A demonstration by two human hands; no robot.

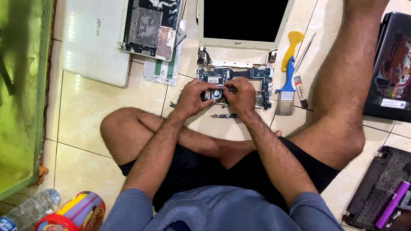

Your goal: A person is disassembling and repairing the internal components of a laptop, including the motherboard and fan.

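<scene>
— Blue circuit board (222, 76) on the tiled floor (90, 111), below the white-framed screen (244, 21) — which step?
— Both hands (195, 97) (240, 95) pinch its small black fan (215, 94); fingers clenched. Lifting it calls for care

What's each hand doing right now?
Left hand: closed on the small fan on the circuit board.
Right hand: fingers pinched at the fan; held item cannot be told.

A cream tiled floor (85, 115) is carrying an opened laptop (239, 55), a white laptop lid (92, 42), a blue-handled paintbrush (286, 92), a yellow scraper (292, 47), a screwdriver (223, 116), a plastic bottle (30, 209) and a colourful tin (72, 214).
</scene>
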